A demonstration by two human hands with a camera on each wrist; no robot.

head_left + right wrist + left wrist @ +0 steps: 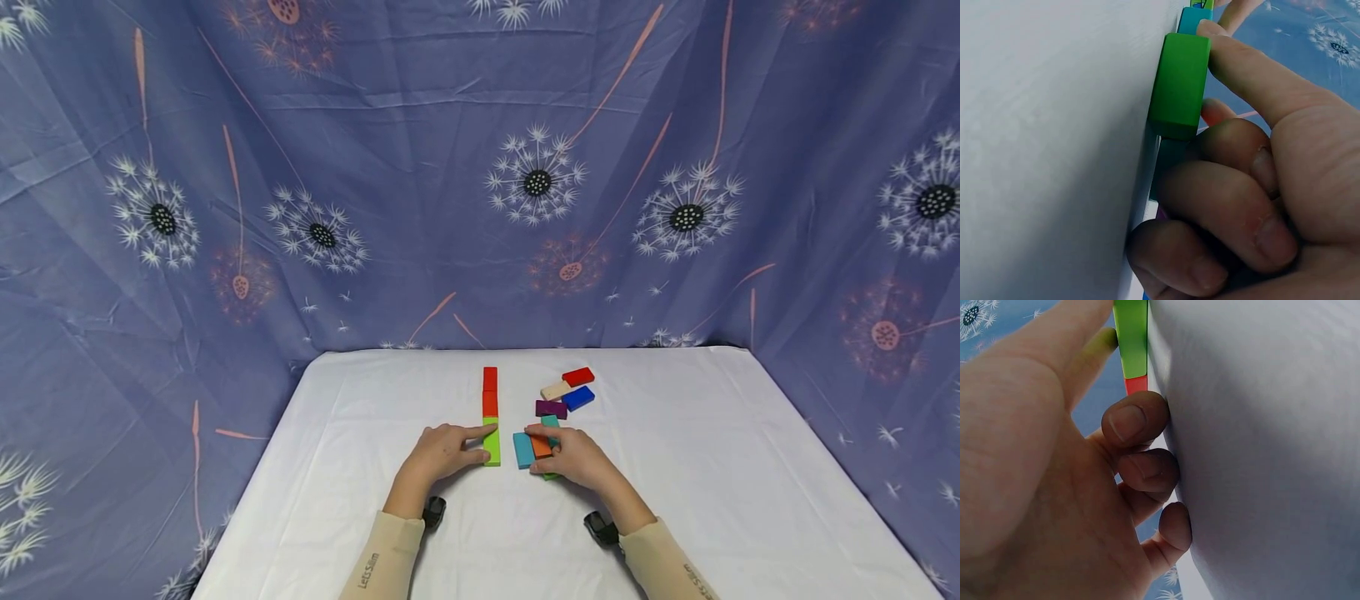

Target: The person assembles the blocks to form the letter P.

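Note:
My left hand [442, 454] rests its thumb and extended index finger against the lime green end [492, 446] of a straight row of blocks. The other fingers are loosely bent over the cloth in the left wrist view. Two red-orange blocks [490, 393] form the far part of that row. On the right, my right hand [577, 458] pinches an orange block [541, 447] between thumb and index finger. A light blue block [522, 451] lies along its left side. Partly hidden by this hand are a teal block [551, 421] and a darker green block [1179, 84].
Beyond the right hand lie a purple block [551, 409], a blue block [578, 398], a pale wood block [556, 390] and a red block [578, 377]. A white cloth [375, 400] covers the table. Behind it hangs a blue dandelion-print curtain [420, 208].

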